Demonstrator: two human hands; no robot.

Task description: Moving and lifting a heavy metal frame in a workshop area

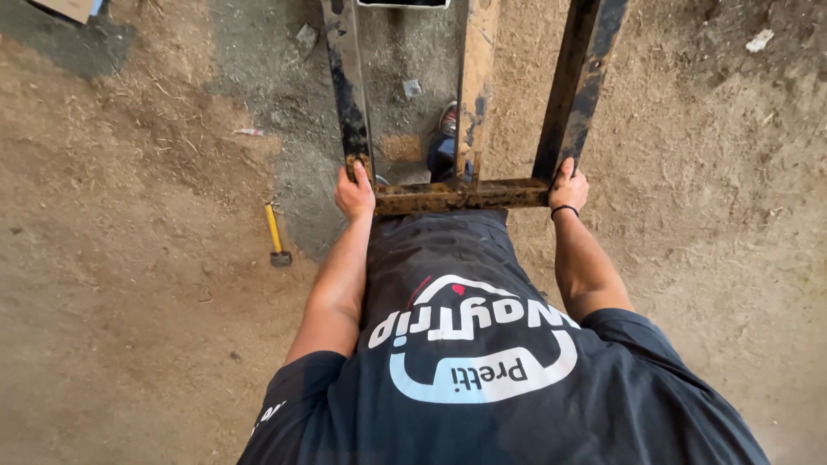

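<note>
Head view, looking straight down the torso. Both arms extended down and slightly out, elbows nearly straight, both hands clamped on a rusty metal frame [457, 196] held in front of the waist

Left hand [354, 191]: fingers wrapped round the frame's left corner, where the left upright meets the bottom cross bar. Thumb on top, grip closed on the steel

Right hand [568, 184]: wrapped round the frame's right corner at the base of the right upright, closed grip too. Thin black wristband [564, 209] just below it on the wrist

Frame: cross bar runs level between the two hands, three uprights run away from it toward the top edge, left and right ones dark and rusted, middle one lighter. A pale cross piece shows at the frame's far end, cut off by the picture edge

Around the frame:
- yellow-handled hammer [276, 237] on the dirt floor, left of the frame, well apart from the left hand
- a shoe [449, 119] visible through the frame, between the left and middle uprights
- small scraps of litter on the ground left of the frame and beyond its far right side
- dark t-shirt [482, 379] with a white and light-blue print fills the near side, directly below the cross bar

Ground is packed dirt with straw bits, greyer patch under the frame's left upright
</note>
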